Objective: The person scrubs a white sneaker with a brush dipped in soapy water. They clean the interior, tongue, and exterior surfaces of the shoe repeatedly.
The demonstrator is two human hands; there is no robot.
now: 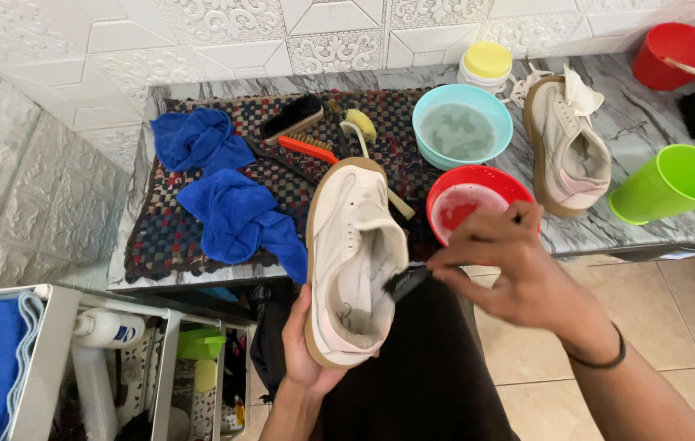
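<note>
Gripping the heel of a cream sneaker (354, 257) from beneath at lower centre of the frame, the left hand (302, 351) holds it sole-down and tilted over the person's lap. The right hand (519, 273), fingers pinched, presses a small dark brush (406, 282) against the shoe's inner collar. Behind, on the marble counter (649, 122), stand a red bowl (470, 200), a blue bowl (461, 126) and the second sneaker (568, 147).

Marble counter (649, 237) bears patterned mat (200, 229), bowls, perhaps a cup.
</note>
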